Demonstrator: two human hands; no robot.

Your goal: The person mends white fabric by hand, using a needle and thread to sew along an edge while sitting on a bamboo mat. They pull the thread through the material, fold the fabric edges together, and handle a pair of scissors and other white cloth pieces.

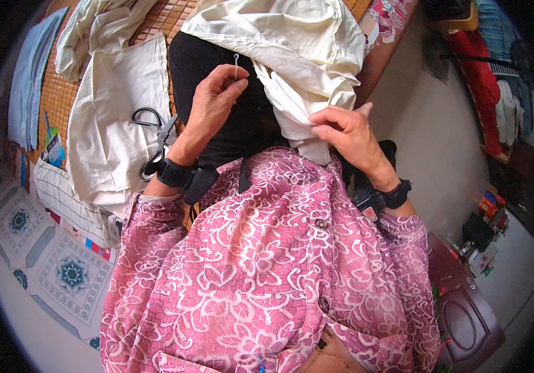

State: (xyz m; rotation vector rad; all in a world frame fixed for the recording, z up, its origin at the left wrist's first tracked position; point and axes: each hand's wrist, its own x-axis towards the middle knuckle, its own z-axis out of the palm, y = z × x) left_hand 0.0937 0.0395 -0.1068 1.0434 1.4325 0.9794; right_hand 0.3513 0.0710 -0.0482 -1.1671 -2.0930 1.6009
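Observation:
Across my lap lies a large piece of off-white cloth [285, 28], bunched into folds on the right side. My right hand [350, 133] pinches a fold of it between thumb and fingers. Over my dark trousers [201, 60], apart from the cloth, my left hand [220, 91] is closed at the fingertips on a thin white strand [236, 60]. Its upper end curls into a small hook; whether it is thread or something stiffer I cannot tell. Beside my left wrist, black-handled scissors [162, 133] rest with blades apart on another off-white cloth [113, 116], partly hidden by my wrist.
A woven bamboo mat [155, 23] covers the seat under the cloths. Folded blue fabric [38, 79], a small colourful packet [54, 148] and a striped cushion [76, 200] lie to the left. Patterned floor tiles [71, 270] show below. Clothes, including a red garment [476, 93], are at far right.

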